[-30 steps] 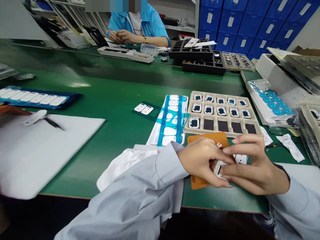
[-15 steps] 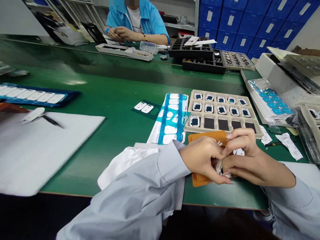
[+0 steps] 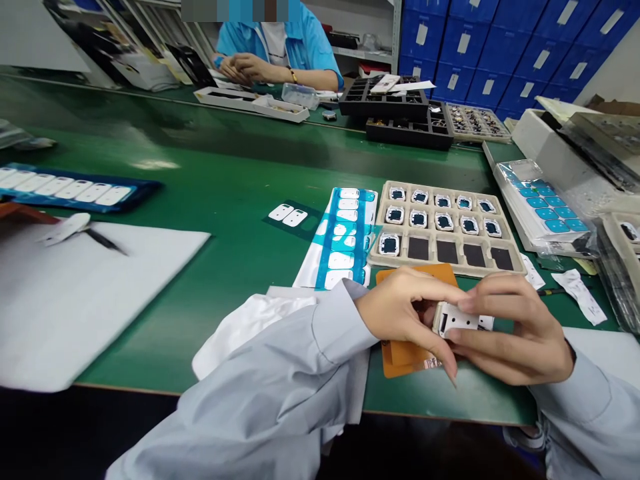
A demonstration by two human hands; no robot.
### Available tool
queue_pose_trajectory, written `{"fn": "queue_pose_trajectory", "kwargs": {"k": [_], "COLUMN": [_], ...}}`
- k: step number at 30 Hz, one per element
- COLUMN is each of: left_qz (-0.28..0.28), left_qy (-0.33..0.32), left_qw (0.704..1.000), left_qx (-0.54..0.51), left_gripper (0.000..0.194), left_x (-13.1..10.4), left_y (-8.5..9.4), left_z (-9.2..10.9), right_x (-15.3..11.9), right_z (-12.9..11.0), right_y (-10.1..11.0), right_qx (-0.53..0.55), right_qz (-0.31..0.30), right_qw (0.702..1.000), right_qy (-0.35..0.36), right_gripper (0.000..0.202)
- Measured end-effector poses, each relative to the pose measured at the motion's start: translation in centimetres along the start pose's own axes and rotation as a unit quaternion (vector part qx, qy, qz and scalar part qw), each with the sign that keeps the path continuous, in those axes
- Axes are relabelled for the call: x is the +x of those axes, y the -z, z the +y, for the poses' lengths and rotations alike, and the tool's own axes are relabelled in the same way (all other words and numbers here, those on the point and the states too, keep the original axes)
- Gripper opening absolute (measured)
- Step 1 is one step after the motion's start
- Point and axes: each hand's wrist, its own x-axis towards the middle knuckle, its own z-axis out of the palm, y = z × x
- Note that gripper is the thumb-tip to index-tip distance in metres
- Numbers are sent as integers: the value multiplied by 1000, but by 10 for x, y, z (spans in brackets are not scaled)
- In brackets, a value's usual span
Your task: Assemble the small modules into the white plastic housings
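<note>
- the right hand (image 3: 520, 330) is closed in a pinch on a small white piece (image 3: 463, 320), fingers at its far edge and thumb at its near edge, which probably steadies it while leaving its dotted, slotted face in view.
- the left hand (image 3: 400, 307) curves around the piece's left end, forefinger along the far side and thumb hanging at the near side; whether it truly grips or only props, i cannot tell (the hidden fingers keep that to themselves).
- the two hands are close together, the piece between them, above the right part of an orange mat (image 3: 397, 363), perhaps laid there to guard the green table (image 3: 235, 267).
- just beyond the mat is a beige tray (image 3: 377, 257), its compartments seemingly there to keep the white-rimmed casings (image 3: 389, 245) apart; dark pads show along the near row.
- touching or just beside the tray's left side, a sheet with blue film (image 3: 323, 263) carries white pieces in a column, likely so each can be lifted singly.
- nearer and to the left, a white cloth (image 3: 250, 337) lies by the left sleeve (image 3: 260, 373).
</note>
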Motion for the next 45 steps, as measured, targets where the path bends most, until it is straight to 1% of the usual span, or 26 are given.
{"fn": "queue_pose_trajectory", "kwargs": {"k": [3,5,7,11,14,18,22,26,32,38,42,45], "left_qz": [0,6,25,72,93,104,113,120,113,97,95,91], "left_qy": [2,-8,-38,-124,-141,-159,-165,-170,-170,-170,-166,-165], "left_qw": [1000,1000,998,985,979,973,969,967,968,971,973,973], "left_qx": [-2,13,42,99,114,129,144,149,144,139,130,134], "left_gripper": [60,58,51,40,38,34,28,27,33,36,34,30], "left_x": [0,-1,0,1,2,2,2,1,2,2,3,3], "left_y": [0,0,-1,-2,-3,-3,-4,-4,-4,-2,-1,-2], "left_z": [0,0,-1,-1,-2,-3,-2,-3,-3,0,0,0], "right_x": [0,0,0,-2,-5,-8,-7,-6,-5,-9,-12,-8], "right_z": [0,0,0,-1,-2,-4,-6,-7,-5,-2,-4,-7], "right_y": [-1,-1,-1,-3,-6,-9,-8,-6,-4,-4,0,2], "right_qx": [-55,-70,-77,-92,-118,-133,-120,-102,-105,-130,-168,-171], "right_qz": [15,33,47,67,92,90,83,75,85,90,64,44], "right_qw": [998,997,996,993,989,987,989,992,991,987,984,984], "right_qy": [26,29,25,14,17,12,4,-4,-2,24,20,36], "right_gripper": [12,12,13,14,20,24,25,28,20,21,19,21]}}
